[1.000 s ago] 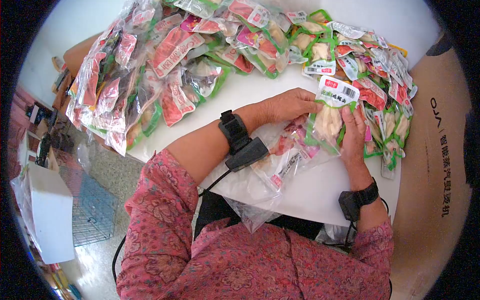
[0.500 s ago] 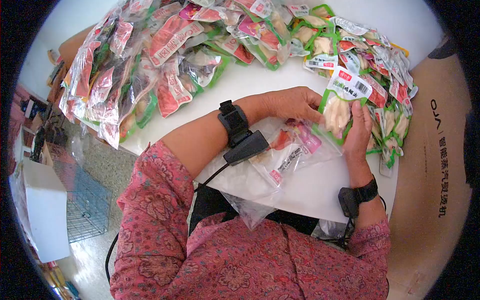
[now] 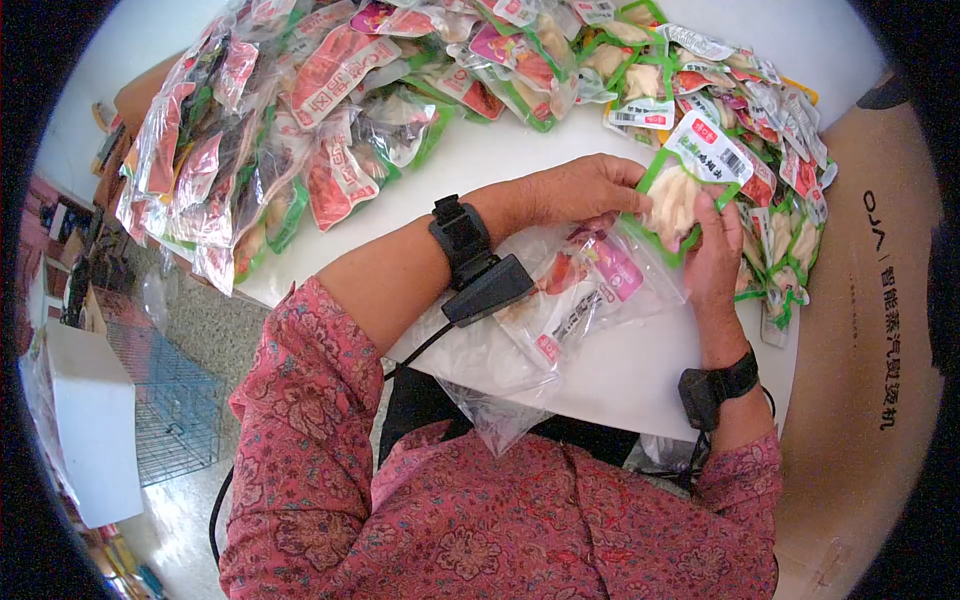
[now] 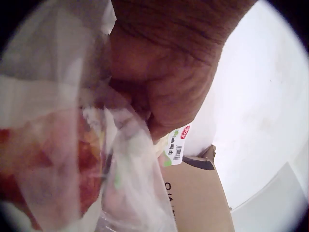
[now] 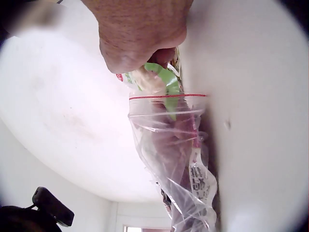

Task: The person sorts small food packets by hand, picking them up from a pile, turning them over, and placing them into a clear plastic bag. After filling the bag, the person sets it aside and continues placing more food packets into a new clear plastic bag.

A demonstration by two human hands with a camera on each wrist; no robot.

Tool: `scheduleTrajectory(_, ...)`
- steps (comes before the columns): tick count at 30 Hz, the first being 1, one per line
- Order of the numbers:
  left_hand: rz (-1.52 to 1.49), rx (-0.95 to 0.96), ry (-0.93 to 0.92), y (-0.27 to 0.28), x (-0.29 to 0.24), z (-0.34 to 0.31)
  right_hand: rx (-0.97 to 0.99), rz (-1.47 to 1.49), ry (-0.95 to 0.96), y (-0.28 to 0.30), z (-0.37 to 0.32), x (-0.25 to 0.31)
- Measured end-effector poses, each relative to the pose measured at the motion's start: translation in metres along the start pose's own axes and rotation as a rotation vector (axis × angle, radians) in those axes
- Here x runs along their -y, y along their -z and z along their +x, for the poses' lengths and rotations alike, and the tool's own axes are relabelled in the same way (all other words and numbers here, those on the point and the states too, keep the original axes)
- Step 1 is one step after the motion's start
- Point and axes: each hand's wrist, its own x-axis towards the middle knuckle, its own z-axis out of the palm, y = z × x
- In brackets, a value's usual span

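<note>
A green-edged snack packet with pale pieces and a white label is held tilted above the white table. My right hand grips its lower right side; in the right wrist view that hand pinches the packet just above the red-lined mouth of a clear zip bag. My left hand holds the mouth of this zip bag and touches the packet's left edge. The bag holds red and pink packets. In the left wrist view the curled fingers clutch the bag's plastic.
Several bagged and loose snack packets lie heaped along the table's far side and right end. A cardboard box stands to the right. On the floor at left are a wire cage and a white box.
The green packet has risen and tilted toward the upper right with both hands. The zip bag's mouth has lifted off the table under it.
</note>
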Motion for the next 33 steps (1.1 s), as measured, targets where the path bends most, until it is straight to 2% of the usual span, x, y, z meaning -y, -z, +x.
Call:
scheduleTrajectory(7, -0.075, -0.050, 0.020, -0.001, -0.001, 0.001, -0.105, 0.113, -0.064, -0.008, -0.001, 0.001)
scheduleTrajectory(12, -0.212, -0.218, 0.014, 0.001, 0.001, 0.003, -0.063, 0.058, -0.124, -0.004, -0.001, -0.002)
scheduleTrajectory(14, -0.200, -0.197, 0.007, 0.001, 0.001, 0.004, -0.085, 0.056, -0.109, -0.005, 0.000, -0.004)
scheduleTrajectory(16, -0.189, -0.176, 0.003, -0.002, -0.004, 0.001, -0.022, 0.024, -0.130, 0.000, 0.001, -0.006)
scheduleTrajectory(18, 0.145, -0.171, 0.015, -0.013, -0.016, -0.010, -0.029, 0.056, -0.176, 0.003, 0.003, -0.006)
scheduleTrajectory(19, 0.144, -0.175, 0.028, -0.012, -0.012, -0.010, -0.032, 0.084, -0.220, 0.002, 0.003, -0.007)
scheduleTrajectory(20, 0.173, -0.222, -0.044, -0.008, -0.004, -0.004, -0.031, 0.091, -0.231, 0.002, 0.004, -0.008)
scheduleTrajectory(21, 0.204, -0.267, -0.118, -0.005, 0.004, 0.002, -0.004, 0.073, -0.206, 0.001, 0.004, -0.009)
scheduleTrajectory(22, 0.204, -0.268, -0.111, -0.001, 0.013, 0.009, 0.022, 0.053, -0.178, 0.002, 0.005, -0.010)
scheduleTrajectory(24, 0.485, -0.451, -0.592, 0.003, 0.026, 0.020, 0.000, 0.054, -0.217, 0.002, 0.005, -0.008)
scheduleTrajectory(25, 0.503, -0.453, -0.476, 0.002, 0.022, 0.015, -0.009, 0.055, -0.209, -0.001, 0.004, -0.003)
scheduleTrajectory(26, 0.503, -0.452, -0.475, -0.001, 0.012, 0.009, -0.018, 0.055, -0.199, -0.003, 0.003, 0.001)
scheduleTrajectory(27, 0.642, -0.485, -0.275, -0.005, 0.003, 0.004, -0.020, 0.055, -0.198, -0.004, 0.002, 0.003)
scheduleTrajectory(28, 0.778, -0.511, -0.074, -0.008, -0.002, 0.001, 0.066, 0.114, -0.203, -0.005, 0.002, 0.005)
scheduleTrajectory(29, 0.781, -0.509, -0.079, -0.008, -0.003, 0.000, 0.152, 0.172, -0.206, -0.005, 0.002, 0.007)
scheduleTrajectory(31, 1.106, -0.458, -0.307, -0.010, -0.005, -0.002, 0.171, 0.258, -0.221, -0.005, 0.000, 0.004)
scheduleTrajectory(32, 1.108, -0.455, -0.311, -0.011, -0.005, -0.004, 0.194, 0.344, -0.244, -0.005, -0.001, 0.003)
scheduleTrajectory(33, 1.171, -0.345, -0.320, -0.012, -0.005, -0.006, 0.186, 0.427, -0.256, -0.007, 0.000, 0.004)
